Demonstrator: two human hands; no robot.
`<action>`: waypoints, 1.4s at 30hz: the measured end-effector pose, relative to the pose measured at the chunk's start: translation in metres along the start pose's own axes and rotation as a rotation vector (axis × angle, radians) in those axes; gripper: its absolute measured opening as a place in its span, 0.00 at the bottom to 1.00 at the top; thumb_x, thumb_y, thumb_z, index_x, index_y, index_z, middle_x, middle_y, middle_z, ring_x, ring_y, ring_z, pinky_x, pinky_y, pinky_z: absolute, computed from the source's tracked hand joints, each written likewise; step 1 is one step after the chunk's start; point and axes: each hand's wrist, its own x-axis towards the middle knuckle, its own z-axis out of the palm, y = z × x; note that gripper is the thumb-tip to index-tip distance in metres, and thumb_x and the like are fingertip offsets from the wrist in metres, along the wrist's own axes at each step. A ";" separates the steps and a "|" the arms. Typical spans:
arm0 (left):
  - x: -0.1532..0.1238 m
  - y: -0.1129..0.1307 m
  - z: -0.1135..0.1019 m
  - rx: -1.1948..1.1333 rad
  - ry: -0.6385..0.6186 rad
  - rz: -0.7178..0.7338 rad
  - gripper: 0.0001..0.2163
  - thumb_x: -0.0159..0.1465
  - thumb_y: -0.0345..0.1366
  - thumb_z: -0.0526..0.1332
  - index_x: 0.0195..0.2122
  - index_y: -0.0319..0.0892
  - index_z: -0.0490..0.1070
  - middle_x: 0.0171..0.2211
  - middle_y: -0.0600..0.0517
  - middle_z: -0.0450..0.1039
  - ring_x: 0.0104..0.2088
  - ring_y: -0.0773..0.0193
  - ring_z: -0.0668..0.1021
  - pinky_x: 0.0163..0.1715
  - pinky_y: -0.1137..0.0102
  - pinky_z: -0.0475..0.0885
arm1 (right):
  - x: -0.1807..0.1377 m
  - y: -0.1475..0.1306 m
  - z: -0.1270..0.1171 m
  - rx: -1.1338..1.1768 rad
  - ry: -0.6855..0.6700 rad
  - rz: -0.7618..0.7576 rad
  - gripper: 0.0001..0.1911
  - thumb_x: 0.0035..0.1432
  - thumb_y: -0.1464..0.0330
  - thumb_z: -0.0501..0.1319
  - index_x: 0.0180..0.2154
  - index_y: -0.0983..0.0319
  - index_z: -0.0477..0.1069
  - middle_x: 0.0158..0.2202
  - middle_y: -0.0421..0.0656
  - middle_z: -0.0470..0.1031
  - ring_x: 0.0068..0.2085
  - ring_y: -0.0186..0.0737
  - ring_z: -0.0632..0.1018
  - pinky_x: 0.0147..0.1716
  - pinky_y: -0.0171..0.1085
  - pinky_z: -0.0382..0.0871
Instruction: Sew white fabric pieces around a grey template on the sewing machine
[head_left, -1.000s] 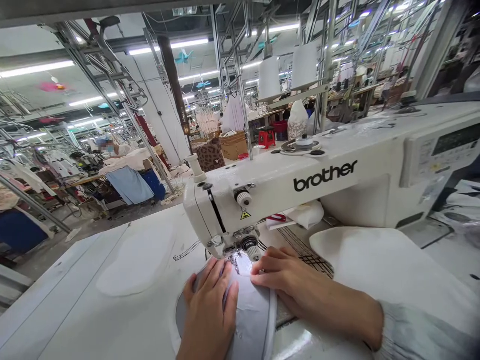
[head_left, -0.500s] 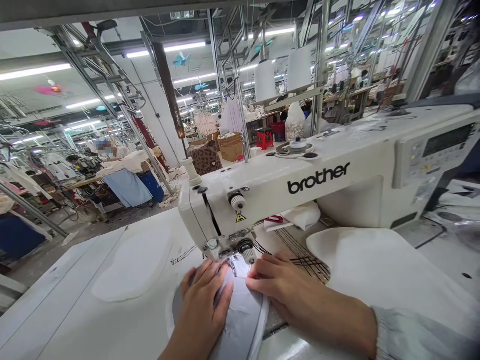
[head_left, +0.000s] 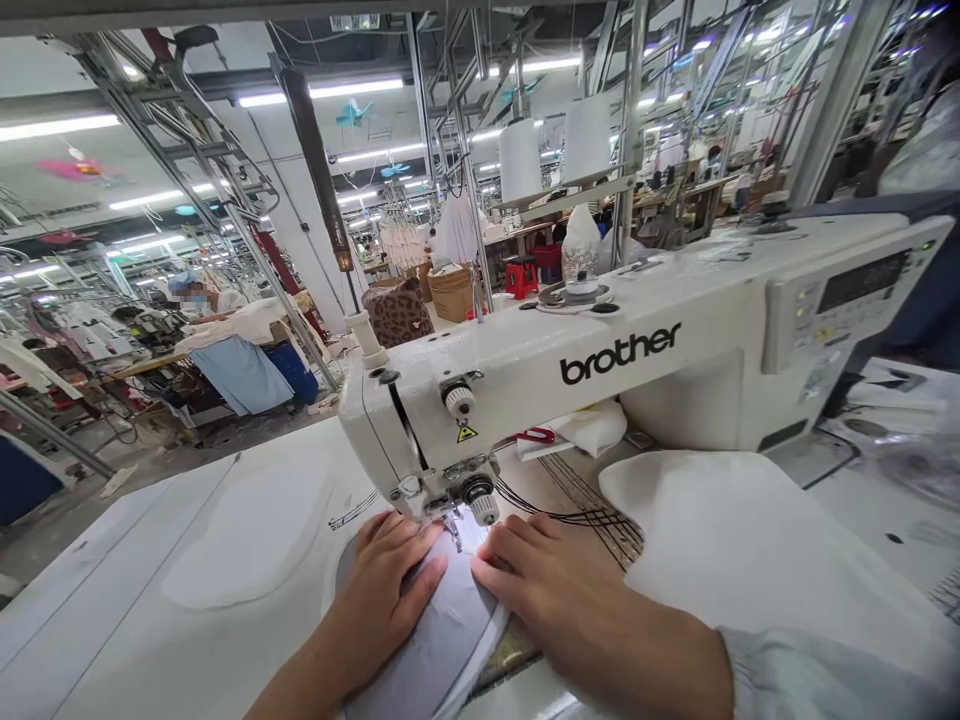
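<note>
A pale grey-white fabric piece [head_left: 431, 645] with a rounded edge lies on the bed of a white sewing machine [head_left: 517, 390]. Its far end is at the lit presser foot [head_left: 454, 530]. My left hand [head_left: 390, 580] rests flat on the piece, left of the foot, fingers spread and thumb apart. To the right of the foot, my right hand [head_left: 536, 575] has its fingers curled together, thumb and forefinger closed at the fabric's right edge. The needle's tip cannot be made out in the glare.
White cut pieces lie on the table at the left [head_left: 247, 540] and right [head_left: 705, 530]. Behind the needle area, dark thread strands [head_left: 577, 510] and a red-handled tool [head_left: 536, 436] lie under the arm. Thread cones [head_left: 520, 165] stand above; a person works far left.
The near end of the fabric piece has swung left, and my left forearm with it. Both hands stay by the presser foot. The whole view has shifted slightly.
</note>
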 end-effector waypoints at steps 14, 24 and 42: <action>-0.017 0.019 0.026 0.214 0.060 -0.260 0.18 0.69 0.41 0.51 0.58 0.50 0.70 0.57 0.45 0.72 0.59 0.44 0.71 0.48 0.50 0.72 | -0.004 0.003 -0.001 0.108 0.012 0.043 0.18 0.59 0.80 0.55 0.48 0.59 0.68 0.45 0.42 0.73 0.45 0.42 0.69 0.44 0.43 0.57; -0.015 0.028 0.018 0.138 0.070 -0.236 0.18 0.69 0.39 0.50 0.56 0.47 0.72 0.56 0.47 0.73 0.59 0.46 0.71 0.55 0.47 0.68 | -0.002 0.002 -0.002 0.214 -0.007 0.042 0.15 0.61 0.81 0.55 0.44 0.59 0.70 0.47 0.40 0.74 0.46 0.41 0.69 0.45 0.42 0.56; 0.000 -0.010 -0.004 -0.052 -0.035 0.043 0.13 0.69 0.43 0.55 0.50 0.48 0.73 0.38 0.52 0.79 0.41 0.58 0.79 0.54 0.60 0.69 | -0.004 -0.005 0.012 0.117 0.095 -0.050 0.14 0.62 0.75 0.56 0.50 0.60 0.66 0.49 0.43 0.76 0.44 0.43 0.72 0.42 0.41 0.58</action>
